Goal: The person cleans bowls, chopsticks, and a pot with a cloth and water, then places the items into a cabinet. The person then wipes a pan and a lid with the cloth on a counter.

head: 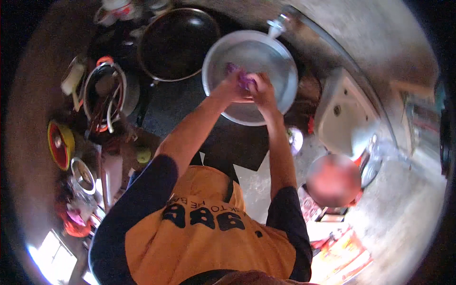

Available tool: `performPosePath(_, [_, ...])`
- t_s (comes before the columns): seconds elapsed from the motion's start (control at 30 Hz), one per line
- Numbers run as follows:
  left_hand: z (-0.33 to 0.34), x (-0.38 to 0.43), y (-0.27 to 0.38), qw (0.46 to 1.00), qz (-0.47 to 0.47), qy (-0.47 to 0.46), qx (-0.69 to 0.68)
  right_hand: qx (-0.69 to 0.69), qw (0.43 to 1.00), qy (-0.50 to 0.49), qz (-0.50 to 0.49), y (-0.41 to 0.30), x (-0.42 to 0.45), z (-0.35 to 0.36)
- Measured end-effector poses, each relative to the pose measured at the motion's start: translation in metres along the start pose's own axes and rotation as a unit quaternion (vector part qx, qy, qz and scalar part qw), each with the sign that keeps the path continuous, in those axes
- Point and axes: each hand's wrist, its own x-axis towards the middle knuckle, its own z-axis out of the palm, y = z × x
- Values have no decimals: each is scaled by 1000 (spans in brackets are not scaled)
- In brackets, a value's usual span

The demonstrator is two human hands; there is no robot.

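Observation:
A purple cloth or bunched purple item [232,67] is gripped between my two hands over a wide round metal basin [284,64]. My left hand [235,87] closes on it from the left, its fingers partly hidden. From the right, my right hand [262,87] meets it and also holds the purple item. Both hands touch each other above the lower middle of the basin. Blur leaves the purple item's exact kind unclear. The basin's inside looks grey and smooth; whether it holds water is hard to tell.
A large dark wok or pan [178,46] stands left of the basin, with a metal faucet [277,26] behind it. At right is a white ceramic sink [327,117]. A pot with utensils [123,92] and a yellow-red bowl [67,146] stand at left.

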Motion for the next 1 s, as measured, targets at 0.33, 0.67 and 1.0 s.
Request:
performPosePath(0.33, [32, 6, -8, 965, -86, -151, 199, 609, 747, -6, 267, 103, 9, -16])
performPosePath(0.67, [75, -9, -60, 907, 324, -209, -169, 556, 708, 135, 414, 105, 10, 43])
performPosePath(1.0, [25, 56, -30, 919, 209, -13, 335, 364, 859, -172, 317, 115, 64, 19])
